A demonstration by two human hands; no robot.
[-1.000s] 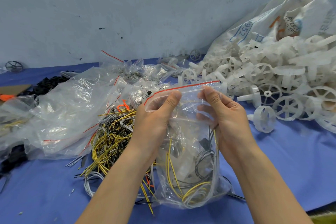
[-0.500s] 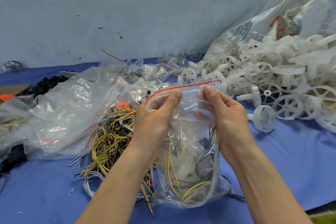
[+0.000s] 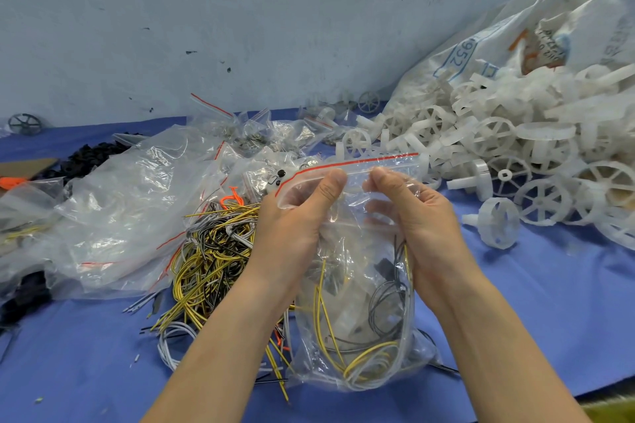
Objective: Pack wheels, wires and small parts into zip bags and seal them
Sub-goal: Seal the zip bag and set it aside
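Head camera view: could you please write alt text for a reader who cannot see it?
Two bare hands, left hand and right hand, pinch the red-striped top of a clear zip bag holding yellow and grey wires. On the blue table lie a loose wire pile to the left and white plastic wheels to the right.

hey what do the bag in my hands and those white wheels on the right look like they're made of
Zip bag: thin clear plastic film, glossy; it crinkles, glints, and shows the wires inside. Its red-lined zip strip looks thicker.
White wheels: probably moulded plastic, milky and semi-translucent with a dull sheen; the spokes and rims look rigid.
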